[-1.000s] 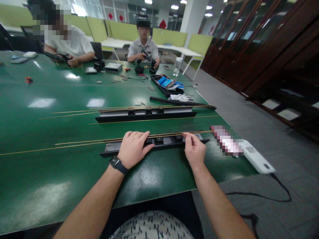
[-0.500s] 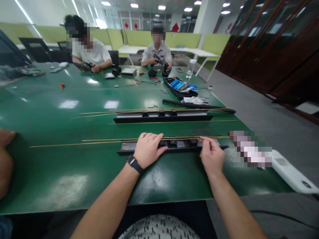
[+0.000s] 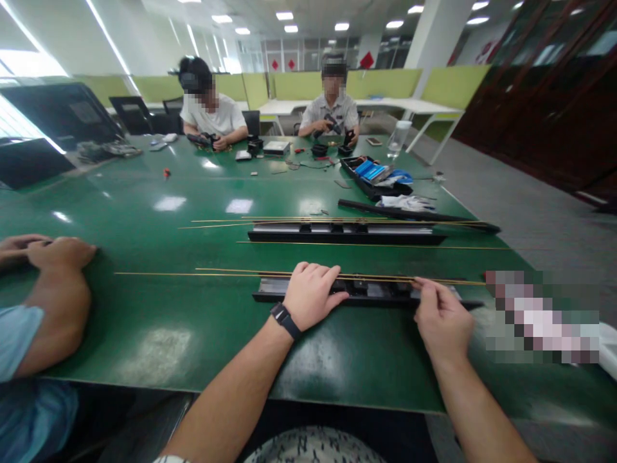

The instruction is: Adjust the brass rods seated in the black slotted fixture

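Note:
A long black rail [image 3: 366, 300] with a silvery channel and black blocks lies across the green table before me. Over its left part curls my left hand [image 3: 311, 297], with the fingers beyond the far edge and the thumb along the near side. Thin brass-coloured rods [image 3: 159, 274] run lengthwise on the rail, pass under that hand and stick out to the left. At the right part, my right hand [image 3: 443, 315] is closed in a pinch on a thin rod; its fingertips partly hide the spot. Farther back lies a second similar rail [image 3: 347, 238], with more rods along it.
Beyond the rails lie a black bar [image 3: 419, 215], white gloves [image 3: 407, 203] and a black tray [image 3: 349, 168] with blue items. A clear bottle [image 3: 399, 138] stands behind. Two people sit across the table; another person's forearm [image 3: 60, 302] rests at the left.
The view has swung left, so everything sits farther right and more of the person at the left shows. Both my hands keep about the same places on the rail and rods.

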The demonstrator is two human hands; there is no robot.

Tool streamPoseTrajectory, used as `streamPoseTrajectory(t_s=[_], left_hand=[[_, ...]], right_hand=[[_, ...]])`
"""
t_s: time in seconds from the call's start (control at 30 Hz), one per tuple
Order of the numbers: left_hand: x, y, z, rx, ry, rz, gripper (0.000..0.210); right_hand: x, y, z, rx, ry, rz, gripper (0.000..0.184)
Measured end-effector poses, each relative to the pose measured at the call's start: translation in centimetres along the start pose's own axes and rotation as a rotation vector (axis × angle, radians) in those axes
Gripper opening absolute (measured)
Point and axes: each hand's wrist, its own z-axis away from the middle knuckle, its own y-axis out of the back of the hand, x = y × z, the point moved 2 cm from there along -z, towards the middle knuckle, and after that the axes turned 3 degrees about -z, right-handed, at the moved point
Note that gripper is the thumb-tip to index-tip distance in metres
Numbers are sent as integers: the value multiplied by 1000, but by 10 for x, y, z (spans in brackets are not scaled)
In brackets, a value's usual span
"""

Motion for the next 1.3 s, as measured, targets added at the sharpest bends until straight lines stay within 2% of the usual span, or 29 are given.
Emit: streamPoseTrajectory(t_s=[0.3,0.83,1.1,1.3], left_hand=[[-3,-1,1,30,-32,-20,47],[-5,-2,2,41,-40,-49,48],[-7,-4,2,33,-39,-49,48],[-7,-4,2,29,-35,-36,49]], right_hand=[[-5,-1,0,7,-35,-5,35],[-7,-2,3,-75,42,-37,30],[-5,-2,3,-10,-15,-35,31],[-6,0,2,-10,-2,2,31]])
